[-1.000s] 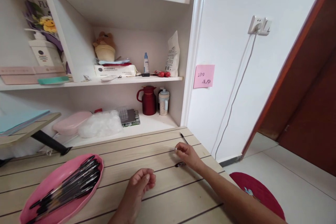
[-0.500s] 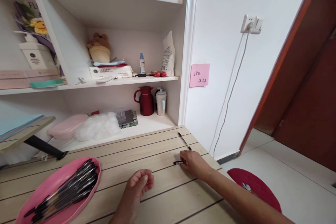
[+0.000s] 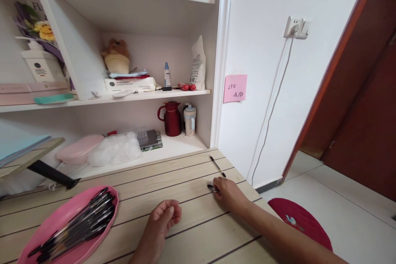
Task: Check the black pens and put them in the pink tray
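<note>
My right hand (image 3: 228,193) rests low over the table's right side, fingers pinched around a small black pen (image 3: 213,188); only its dark end sticks out at the left, the rest hidden by the fingers. Just beyond that hand lies another pen (image 3: 217,166), slim with dark ends and a clear middle. My left hand (image 3: 163,216) is at the table's front middle, its fingers curled in toward the thumb with nothing visible in them. To its left, a pink oval tray (image 3: 58,210) holds several black pens (image 3: 83,220) lying side by side.
The striped wooden table (image 3: 182,202) meets a white shelf unit holding a red jug (image 3: 172,119), a pale cup (image 3: 189,120) and a plastic-wrapped bundle (image 3: 116,148). A raised stand (image 3: 46,152) is at the left. A red stool (image 3: 300,222) stands beyond the right edge.
My right hand has shifted slightly to the right, and the pen end in its fingers has turned a little. My left hand has stayed in place.
</note>
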A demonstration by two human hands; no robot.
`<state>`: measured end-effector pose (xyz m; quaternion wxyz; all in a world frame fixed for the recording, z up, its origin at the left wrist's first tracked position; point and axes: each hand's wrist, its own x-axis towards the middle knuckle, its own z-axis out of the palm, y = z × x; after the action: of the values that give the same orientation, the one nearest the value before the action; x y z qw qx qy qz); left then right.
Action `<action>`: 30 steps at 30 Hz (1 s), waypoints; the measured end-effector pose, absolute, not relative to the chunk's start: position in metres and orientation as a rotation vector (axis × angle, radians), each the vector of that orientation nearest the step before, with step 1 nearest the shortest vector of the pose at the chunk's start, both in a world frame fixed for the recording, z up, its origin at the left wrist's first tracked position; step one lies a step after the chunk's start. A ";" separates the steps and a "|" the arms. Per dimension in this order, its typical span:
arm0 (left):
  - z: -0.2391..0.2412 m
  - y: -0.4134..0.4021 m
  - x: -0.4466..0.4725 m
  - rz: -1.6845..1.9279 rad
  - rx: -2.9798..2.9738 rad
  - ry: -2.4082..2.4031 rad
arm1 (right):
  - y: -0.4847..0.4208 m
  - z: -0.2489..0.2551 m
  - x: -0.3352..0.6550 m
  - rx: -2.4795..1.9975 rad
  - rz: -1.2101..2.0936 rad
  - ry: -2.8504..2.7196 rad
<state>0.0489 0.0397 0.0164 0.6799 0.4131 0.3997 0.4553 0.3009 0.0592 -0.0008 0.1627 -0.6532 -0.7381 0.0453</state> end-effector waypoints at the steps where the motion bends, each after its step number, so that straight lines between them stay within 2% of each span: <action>1: 0.016 0.040 0.049 1.026 0.929 0.896 | 0.061 -0.001 0.303 -1.870 0.140 -2.071; 10: 0.016 0.040 0.050 1.039 0.927 0.894 | 0.121 0.020 0.363 -2.134 0.145 -1.555; 18: 0.005 0.049 0.049 1.035 0.874 0.881 | 0.146 0.001 0.371 -2.194 0.145 -1.516; 30: 0.008 0.046 0.051 1.043 0.878 0.889 | 0.154 -0.002 0.367 -2.211 0.147 -1.517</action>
<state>0.0507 0.0456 0.0085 0.6868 0.3919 0.3972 0.4658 0.3670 0.1543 -0.0024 0.2262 -0.8020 -0.5503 0.0534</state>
